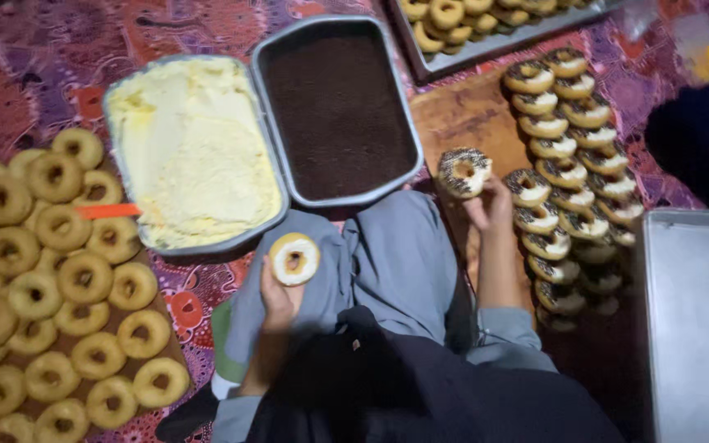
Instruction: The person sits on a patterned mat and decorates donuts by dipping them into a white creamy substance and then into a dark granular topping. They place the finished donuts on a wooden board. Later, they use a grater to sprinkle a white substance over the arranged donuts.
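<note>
- My left hand grips a cream-topped doughnut, fingers closed on its lower edge, near centre, over my lap.
- My right hand holds a sprinkle-coated doughnut, fingers wrapped under it, just right of the sprinkle tray.
- Cream tray sits just beyond the left hand, orange spatula handle sticking out its left side.
- Tray of dark sprinkles touches the cream tray's right side.
- Plain doughnuts are piled at left.
- Finished sprinkled doughnuts are stacked in rows on a wooden board at right.
- Empty metal tray near right; another tray of plain doughnuts far centre-right.
</note>
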